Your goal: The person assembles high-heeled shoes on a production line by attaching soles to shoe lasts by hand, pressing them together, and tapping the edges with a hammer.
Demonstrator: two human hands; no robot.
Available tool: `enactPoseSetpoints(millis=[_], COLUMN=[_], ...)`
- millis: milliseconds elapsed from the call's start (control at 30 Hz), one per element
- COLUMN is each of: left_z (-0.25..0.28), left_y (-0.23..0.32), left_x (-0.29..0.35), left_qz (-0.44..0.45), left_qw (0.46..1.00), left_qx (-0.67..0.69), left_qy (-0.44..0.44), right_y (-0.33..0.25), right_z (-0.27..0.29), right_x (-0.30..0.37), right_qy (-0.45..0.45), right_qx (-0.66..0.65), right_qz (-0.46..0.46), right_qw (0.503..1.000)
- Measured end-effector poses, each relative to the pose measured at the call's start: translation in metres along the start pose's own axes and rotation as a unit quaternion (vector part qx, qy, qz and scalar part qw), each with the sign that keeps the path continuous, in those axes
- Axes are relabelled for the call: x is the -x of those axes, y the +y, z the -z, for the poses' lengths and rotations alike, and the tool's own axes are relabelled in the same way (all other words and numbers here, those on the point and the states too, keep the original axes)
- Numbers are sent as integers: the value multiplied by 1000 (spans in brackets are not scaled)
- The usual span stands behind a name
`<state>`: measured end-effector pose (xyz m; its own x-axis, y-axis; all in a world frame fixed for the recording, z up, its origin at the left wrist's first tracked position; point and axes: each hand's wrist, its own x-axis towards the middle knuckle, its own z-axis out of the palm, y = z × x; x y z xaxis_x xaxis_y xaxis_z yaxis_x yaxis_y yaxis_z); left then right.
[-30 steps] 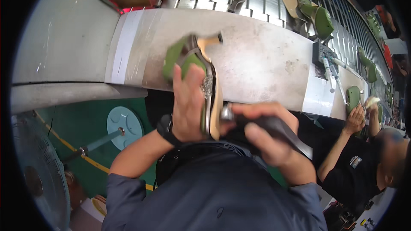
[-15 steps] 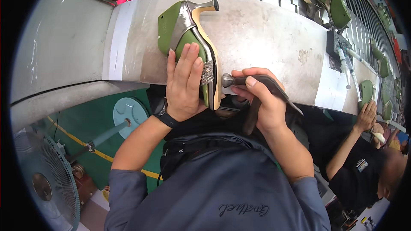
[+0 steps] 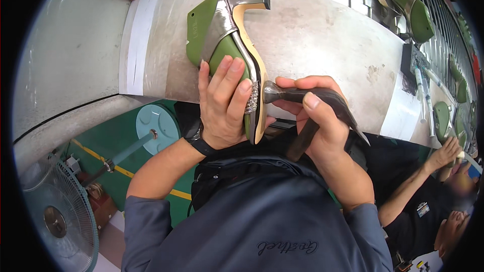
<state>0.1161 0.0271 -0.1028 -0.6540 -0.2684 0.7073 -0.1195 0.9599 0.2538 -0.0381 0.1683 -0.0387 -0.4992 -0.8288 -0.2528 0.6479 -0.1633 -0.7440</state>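
Note:
A high-heeled shoe (image 3: 221,26) with shiny pewter straps lies on its side on a green shoe last (image 3: 200,38). Its heel points away from me and its tan sole faces right. My left hand (image 3: 222,108) is wrapped round the toe end, fingers over the last and beside the glittery band (image 3: 253,95). My right hand (image 3: 325,121) grips a dark shoemaker's hammer (image 3: 287,94) by its head, the handle hanging down past the palm. The hammer's round face is up against the sole's edge, level with the glittery band; firm contact is hard to tell.
The pale worktop (image 3: 322,35) curves round in front of me. A dark holder (image 3: 414,60) with syringe-like tubes stands at the right, near more green lasts (image 3: 421,20) by a slatted metal conveyor. A co-worker's hand (image 3: 446,153) is at far right. A fan (image 3: 55,216) stands lower left.
The shoe and my left hand are slightly nearer to me and to the right in the view. The hammer face has closed the small gap to the sole. The co-worker's hand has shifted.

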Motion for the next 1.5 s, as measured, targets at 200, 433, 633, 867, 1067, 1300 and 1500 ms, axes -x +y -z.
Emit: enactPoseSetpoints(millis=[200, 433, 633, 867, 1067, 1300, 1500], left_z=[4, -3, 0, -5, -5, -7, -3], left_y=[-4, -2, 0, -3, -4, 1, 0], left_x=[1, 6, 3, 9, 3, 7, 5], left_qz=[-30, 16, 14, 8, -6, 42, 39], left_qw=[998, 999, 999, 999, 999, 997, 998], left_qx=[-40, 37, 46, 20, -16, 19, 29], left_qy=[-30, 21, 17, 28, 36, 57, 50], right_y=[-4, 30, 23, -9, -45, -61, -65], right_z=[-6, 9, 1, -3, -14, -19, -28], right_x=[16, 25, 26, 16, -17, -26, -23], right_qy=[-78, -40, -51, -136, -155, -262, -277], right_qx=[68, 0, 32, 271, 308, 435, 464], right_qz=[54, 80, 101, 180, 99, 99, 116], right_qw=[993, 996, 993, 936, 934, 856, 833])
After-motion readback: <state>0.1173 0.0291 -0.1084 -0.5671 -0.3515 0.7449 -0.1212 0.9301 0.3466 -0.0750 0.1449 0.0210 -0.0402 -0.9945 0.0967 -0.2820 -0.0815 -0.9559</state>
